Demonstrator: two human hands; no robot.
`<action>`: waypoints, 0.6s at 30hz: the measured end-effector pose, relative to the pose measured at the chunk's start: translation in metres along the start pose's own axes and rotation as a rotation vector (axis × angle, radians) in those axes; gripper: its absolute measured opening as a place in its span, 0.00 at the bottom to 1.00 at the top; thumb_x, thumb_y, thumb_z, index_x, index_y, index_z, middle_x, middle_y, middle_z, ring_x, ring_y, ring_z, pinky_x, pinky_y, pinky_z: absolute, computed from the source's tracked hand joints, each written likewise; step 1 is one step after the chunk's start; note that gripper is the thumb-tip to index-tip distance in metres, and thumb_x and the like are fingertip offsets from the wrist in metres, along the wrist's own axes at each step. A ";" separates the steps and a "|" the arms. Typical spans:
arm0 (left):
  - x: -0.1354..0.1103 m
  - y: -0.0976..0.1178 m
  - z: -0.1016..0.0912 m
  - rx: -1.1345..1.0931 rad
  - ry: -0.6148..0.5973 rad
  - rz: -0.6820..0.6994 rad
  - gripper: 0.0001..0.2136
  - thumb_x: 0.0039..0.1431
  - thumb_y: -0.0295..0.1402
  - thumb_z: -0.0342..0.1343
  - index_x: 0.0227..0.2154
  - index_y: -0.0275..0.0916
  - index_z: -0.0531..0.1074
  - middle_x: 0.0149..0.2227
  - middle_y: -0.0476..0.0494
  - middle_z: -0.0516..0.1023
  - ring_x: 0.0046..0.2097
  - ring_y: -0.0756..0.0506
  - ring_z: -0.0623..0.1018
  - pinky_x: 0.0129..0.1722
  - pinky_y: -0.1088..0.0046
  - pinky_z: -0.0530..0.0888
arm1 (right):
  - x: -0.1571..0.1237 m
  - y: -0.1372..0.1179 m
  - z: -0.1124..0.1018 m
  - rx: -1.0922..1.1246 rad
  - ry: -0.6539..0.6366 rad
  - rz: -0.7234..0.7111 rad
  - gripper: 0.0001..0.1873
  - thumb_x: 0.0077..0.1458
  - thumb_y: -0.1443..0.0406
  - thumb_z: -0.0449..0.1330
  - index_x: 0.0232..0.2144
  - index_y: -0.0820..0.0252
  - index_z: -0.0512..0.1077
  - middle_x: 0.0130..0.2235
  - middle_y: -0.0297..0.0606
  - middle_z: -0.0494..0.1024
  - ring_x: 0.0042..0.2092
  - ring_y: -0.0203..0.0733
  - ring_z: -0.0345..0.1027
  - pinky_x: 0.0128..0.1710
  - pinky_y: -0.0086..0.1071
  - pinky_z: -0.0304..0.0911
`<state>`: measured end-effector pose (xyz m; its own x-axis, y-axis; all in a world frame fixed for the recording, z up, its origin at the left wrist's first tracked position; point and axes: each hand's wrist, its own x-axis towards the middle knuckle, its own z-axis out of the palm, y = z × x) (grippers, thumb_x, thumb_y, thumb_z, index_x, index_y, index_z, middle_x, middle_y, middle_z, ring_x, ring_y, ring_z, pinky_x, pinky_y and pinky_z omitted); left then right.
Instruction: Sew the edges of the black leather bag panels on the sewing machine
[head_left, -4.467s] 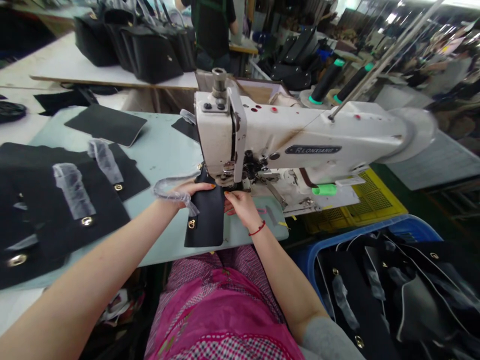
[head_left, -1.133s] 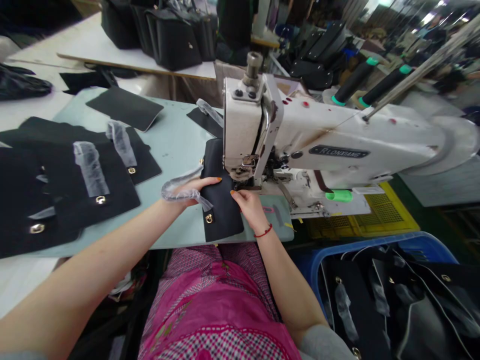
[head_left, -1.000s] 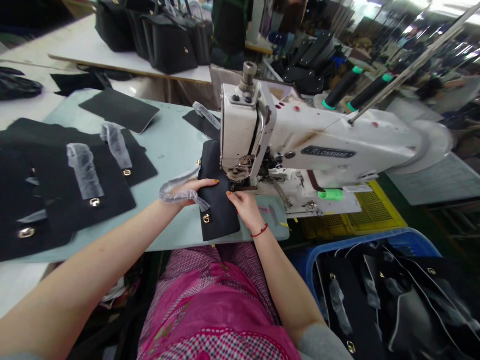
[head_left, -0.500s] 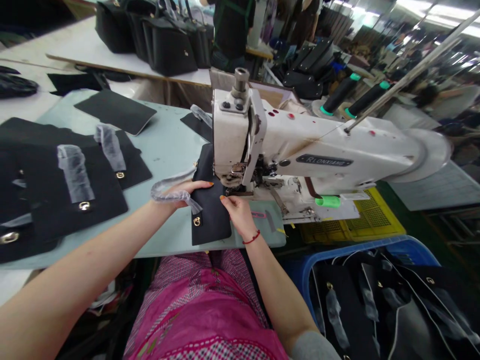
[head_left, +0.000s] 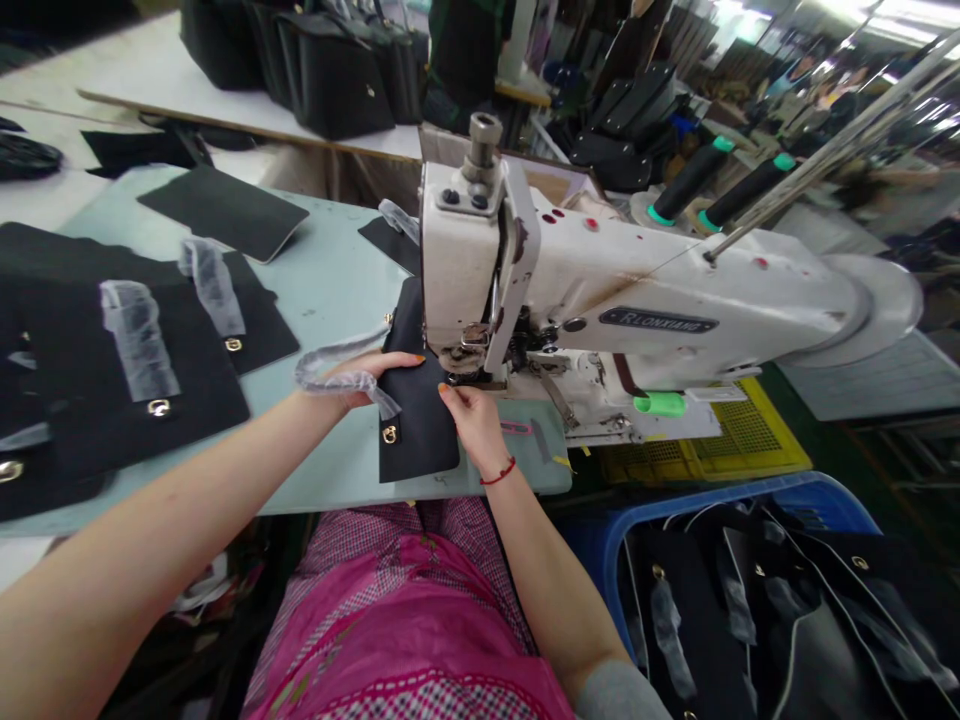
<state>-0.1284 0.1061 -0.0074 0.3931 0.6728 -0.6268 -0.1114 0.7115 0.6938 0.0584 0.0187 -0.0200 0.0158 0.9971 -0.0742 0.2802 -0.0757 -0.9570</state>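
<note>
A black leather panel (head_left: 416, 425) with a gold clasp (head_left: 390, 434) lies under the head of a white sewing machine (head_left: 600, 290). My left hand (head_left: 360, 372) rests on the panel's left side, fingers flat, over a strip of clear plastic wrap (head_left: 330, 365). My right hand (head_left: 469, 415) presses on the panel's right edge, its fingertips close to the presser foot (head_left: 461, 362). The panel's far end runs back past the needle.
More black panels (head_left: 150, 360) with gold clasps and plastic wrap lie on the pale green table (head_left: 330, 270) at left. A blue bin (head_left: 750, 580) of black pieces stands at right. Behind are black handbags (head_left: 330, 80), thread spools (head_left: 690, 175) and a standing person.
The panel has been fed further back under the needle, so less of it hangs over the table's front edge. Both hands have stayed on it. My view has shifted slightly.
</note>
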 end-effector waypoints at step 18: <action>-0.013 -0.001 0.010 -0.052 -0.056 0.002 0.11 0.63 0.26 0.53 0.45 0.27 0.75 0.31 0.41 0.83 0.30 0.45 0.81 0.38 0.72 0.79 | -0.011 -0.011 -0.004 -0.213 0.044 -0.035 0.22 0.63 0.53 0.52 0.23 0.59 0.69 0.25 0.34 0.70 0.29 0.37 0.59 0.29 0.29 0.50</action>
<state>-0.1240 0.0944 0.0032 0.4428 0.6631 -0.6035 -0.1590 0.7205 0.6750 0.0589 0.0086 -0.0081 0.0429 0.9988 -0.0252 0.4776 -0.0426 -0.8775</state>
